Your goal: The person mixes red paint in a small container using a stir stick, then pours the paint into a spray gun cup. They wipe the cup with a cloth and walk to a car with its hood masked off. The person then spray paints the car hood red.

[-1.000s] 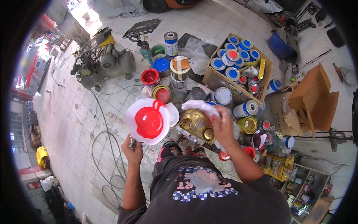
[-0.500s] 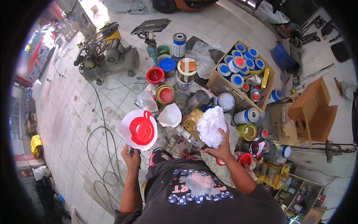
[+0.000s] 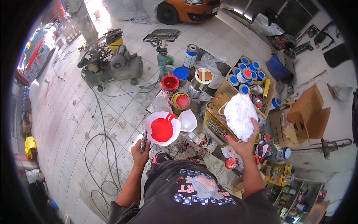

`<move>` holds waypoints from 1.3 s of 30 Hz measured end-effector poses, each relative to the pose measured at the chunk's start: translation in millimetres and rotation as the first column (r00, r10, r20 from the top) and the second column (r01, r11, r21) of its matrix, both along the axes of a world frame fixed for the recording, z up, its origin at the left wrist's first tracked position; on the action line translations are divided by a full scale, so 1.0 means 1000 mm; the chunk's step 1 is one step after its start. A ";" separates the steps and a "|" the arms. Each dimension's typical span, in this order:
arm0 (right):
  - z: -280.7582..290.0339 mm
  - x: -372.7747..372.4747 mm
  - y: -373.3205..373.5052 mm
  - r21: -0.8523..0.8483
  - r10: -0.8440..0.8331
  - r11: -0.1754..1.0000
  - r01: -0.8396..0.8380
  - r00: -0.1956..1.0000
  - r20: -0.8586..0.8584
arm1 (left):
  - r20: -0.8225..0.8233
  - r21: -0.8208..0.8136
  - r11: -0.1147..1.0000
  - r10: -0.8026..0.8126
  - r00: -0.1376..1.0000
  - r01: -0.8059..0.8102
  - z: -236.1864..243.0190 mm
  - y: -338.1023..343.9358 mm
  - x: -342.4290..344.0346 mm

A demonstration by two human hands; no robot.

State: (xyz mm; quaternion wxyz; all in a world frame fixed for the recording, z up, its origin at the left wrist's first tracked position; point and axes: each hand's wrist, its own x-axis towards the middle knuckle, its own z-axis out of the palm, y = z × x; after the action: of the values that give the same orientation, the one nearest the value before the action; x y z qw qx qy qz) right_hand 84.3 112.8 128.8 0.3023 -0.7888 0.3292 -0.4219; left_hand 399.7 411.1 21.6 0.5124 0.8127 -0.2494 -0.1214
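My left hand [image 3: 140,153] is closed on a metal handle [image 3: 143,142] beneath a white cup [image 3: 151,133] holding bright red paint [image 3: 161,129]. Bunched white cloth [image 3: 239,115] sits in my right hand [image 3: 245,143], whose fingers curl against its lower right side. Directly behind the cloth is a large gold rectangular tin [image 3: 213,125], partly covered. An empty-looking white paper cone or cup [image 3: 187,118] rests beside the red-filled one. Open cans with red lids or paint [image 3: 182,101] stand just beyond.
A box of blue-lidded cans [image 3: 229,89] is at back right, beside an open cardboard box [image 3: 305,115]. An air compressor [image 3: 112,72], looping hose [image 3: 85,156] and metal stand [image 3: 161,61] occupy the tiled floor. An orange car [image 3: 197,11] is at the back.
The white cloth, first draped over my right hand, became a bunched bundle and shifted right. The red-filled cup and my left hand moved right in the picture as the view shifted.
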 end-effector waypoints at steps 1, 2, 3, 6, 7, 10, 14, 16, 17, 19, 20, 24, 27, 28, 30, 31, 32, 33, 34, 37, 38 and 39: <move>0.017 0.005 0.002 -0.041 0.018 0.999 -0.019 1.000 -0.014 | 0.011 0.009 0.999 -0.031 0.999 0.031 -0.001 -0.001 0.004; 0.036 0.008 0.003 -0.084 0.035 0.996 -0.037 0.999 -0.031 | 0.026 -0.016 0.999 -0.036 0.999 0.036 -0.006 -0.003 0.008; 0.055 0.012 0.002 -0.192 0.054 0.979 -0.074 0.993 -0.107 | 0.043 0.012 0.998 -0.066 0.997 0.066 -0.012 -0.003 0.012; 0.108 0.030 0.007 -0.404 0.089 0.894 -0.192 0.961 -0.261 | 0.068 0.084 0.989 -0.124 0.990 0.118 -0.023 -0.010 0.025; 0.120 0.037 0.009 -0.449 0.097 0.858 -0.248 0.938 -0.333 | 0.087 0.086 0.986 -0.150 0.985 0.143 -0.023 -0.013 0.027; 0.153 0.056 0.022 -0.508 0.100 0.766 -0.394 0.854 -0.511 | 0.078 0.094 0.968 -0.240 0.968 0.232 0.004 -0.032 0.031; 0.189 0.080 0.039 -0.482 0.096 0.682 -0.550 0.721 -0.687 | 0.098 0.074 0.952 -0.304 0.948 0.298 0.006 -0.046 0.042; 0.200 0.092 0.047 -0.482 0.079 0.654 -0.584 0.685 -0.724 | 0.096 0.080 0.945 -0.324 0.941 0.317 0.004 -0.052 0.046; 0.204 0.097 0.050 -0.489 0.061 0.639 -0.594 0.673 -0.737 | 0.094 0.083 0.940 -0.338 0.936 0.331 0.006 -0.055 0.047; 0.210 0.108 0.056 -0.485 0.029 0.627 -0.610 0.641 -0.767 | 0.075 0.076 0.930 -0.366 0.928 0.360 0.011 -0.060 0.049; 0.212 0.114 0.059 -0.484 0.016 0.620 -0.617 0.627 -0.779 | 0.069 0.075 0.925 -0.377 0.923 0.372 0.012 -0.061 0.051; 0.219 0.134 0.069 -0.482 -0.062 0.561 -0.673 0.546 -0.836 | 0.094 0.095 0.913 -0.405 0.909 0.397 0.014 -0.064 0.058; 0.224 0.144 0.075 -0.481 -0.087 0.544 -0.688 0.523 -0.848 | 0.078 0.090 0.910 -0.412 0.908 0.406 0.017 -0.064 0.062; 0.226 0.149 0.077 -0.481 -0.095 0.535 -0.694 0.517 -0.851 | 0.075 0.094 0.907 -0.417 0.906 0.410 0.017 -0.064 0.064; 0.226 0.158 0.080 -0.479 -0.108 0.512 -0.713 0.499 -0.860 | 0.070 0.108 0.903 -0.424 0.903 0.416 0.018 -0.062 0.069; 0.226 0.164 0.082 -0.472 -0.115 0.496 -0.728 0.484 -0.868 | 0.065 0.113 0.902 -0.426 0.902 0.417 0.019 -0.061 0.071; 0.226 0.169 0.084 -0.466 -0.124 0.483 -0.742 0.469 -0.874 | 0.061 0.120 0.899 -0.430 0.901 0.422 0.020 -0.060 0.073; 0.225 0.173 0.086 -0.460 -0.138 0.467 -0.755 0.452 -0.881 | 0.072 0.120 0.900 -0.430 0.900 0.420 0.021 -0.059 0.074; 0.225 0.177 0.087 -0.453 -0.152 0.452 -0.768 0.434 -0.888 | 0.084 0.121 0.900 -0.429 0.899 0.418 0.022 -0.058 0.075; 0.226 0.184 0.090 -0.436 -0.185 0.417 -0.797 0.396 -0.900 | 0.090 0.113 0.898 -0.436 0.895 0.426 0.024 -0.057 0.079; 0.226 0.186 0.091 -0.430 -0.193 0.407 -0.806 0.384 -0.903 | 0.086 0.109 0.897 -0.439 0.894 0.429 0.026 -0.057 0.080; 0.226 0.188 0.092 -0.430 -0.199 0.401 -0.809 0.381 -0.903 | 0.066 0.122 0.889 -0.452 0.890 0.442 0.028 -0.057 0.081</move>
State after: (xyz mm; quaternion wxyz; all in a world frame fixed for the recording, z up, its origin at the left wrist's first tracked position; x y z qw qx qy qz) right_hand 271.9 205.0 355.0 -0.2610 -0.9649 -0.0181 0.0245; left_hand 480.4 354.6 49.7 0.4158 0.7637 -0.4464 -0.2113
